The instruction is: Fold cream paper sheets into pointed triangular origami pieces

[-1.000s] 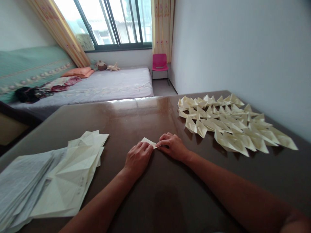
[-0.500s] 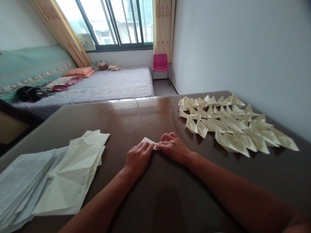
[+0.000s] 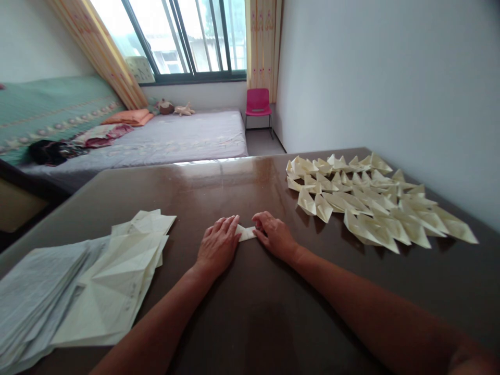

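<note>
A small folded piece of cream paper (image 3: 246, 233) lies on the brown table between my two hands. My left hand (image 3: 219, 244) covers its left part, with fingers fairly straight over the paper and the thumb at its near edge. At the right end, my right hand (image 3: 276, 234) grips the paper with thumb and curled fingers. How much of the paper lies beneath the left fingers is hidden.
Rows of folded paper boats (image 3: 371, 200) stand on the table's right side. To the left lie creased cream sheets (image 3: 113, 291) beside a stack of printed paper (image 3: 35, 286). Beyond the table (image 3: 167, 192) are a bed (image 3: 199, 130) and a pink chair (image 3: 258, 102).
My hands have drawn slightly apart, uncovering more of the folded paper. The left fingers have straightened, and the right hand has shifted a little toward me.
</note>
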A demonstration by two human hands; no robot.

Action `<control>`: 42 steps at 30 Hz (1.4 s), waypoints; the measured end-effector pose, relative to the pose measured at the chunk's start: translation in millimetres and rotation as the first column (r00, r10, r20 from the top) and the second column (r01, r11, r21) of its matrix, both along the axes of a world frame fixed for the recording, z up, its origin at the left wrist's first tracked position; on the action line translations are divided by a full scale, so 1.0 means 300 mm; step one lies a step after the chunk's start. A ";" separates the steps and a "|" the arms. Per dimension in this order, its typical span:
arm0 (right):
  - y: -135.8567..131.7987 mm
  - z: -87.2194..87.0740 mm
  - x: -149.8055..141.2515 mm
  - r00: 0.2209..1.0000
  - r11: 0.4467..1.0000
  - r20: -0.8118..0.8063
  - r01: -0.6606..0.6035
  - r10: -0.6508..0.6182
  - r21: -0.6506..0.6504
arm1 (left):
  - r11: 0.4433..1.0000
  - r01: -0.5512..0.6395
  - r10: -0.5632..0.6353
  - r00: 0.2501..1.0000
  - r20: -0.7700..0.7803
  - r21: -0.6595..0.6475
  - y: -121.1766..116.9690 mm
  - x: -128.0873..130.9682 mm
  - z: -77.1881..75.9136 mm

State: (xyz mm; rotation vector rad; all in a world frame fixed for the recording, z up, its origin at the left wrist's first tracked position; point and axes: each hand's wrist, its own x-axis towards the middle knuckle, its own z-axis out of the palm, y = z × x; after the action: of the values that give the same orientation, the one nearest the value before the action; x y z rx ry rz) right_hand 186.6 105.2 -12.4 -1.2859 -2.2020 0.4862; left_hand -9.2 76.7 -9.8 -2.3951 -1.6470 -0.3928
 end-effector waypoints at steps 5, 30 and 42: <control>-0.005 0.010 0.003 0.995 0.998 0.087 -0.048 0.045 0.029 | 0.998 0.032 -0.029 0.999 0.045 -0.058 0.010 -0.017 0.007; -0.021 0.046 0.020 0.997 0.976 -0.079 0.006 -0.024 -0.218 | 0.953 0.199 -0.233 0.963 0.132 0.227 -0.045 0.001 0.055; -0.062 0.077 0.008 0.997 0.947 0.082 0.028 -0.002 -0.319 | 0.937 0.348 -0.347 0.934 0.086 0.003 -0.070 0.058 0.038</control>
State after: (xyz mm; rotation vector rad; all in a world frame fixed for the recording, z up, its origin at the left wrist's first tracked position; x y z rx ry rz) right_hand 189.1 86.7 10.7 -1.5098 -2.2415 0.8270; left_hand 8.2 55.9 1.6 -2.7170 -1.2511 -0.5500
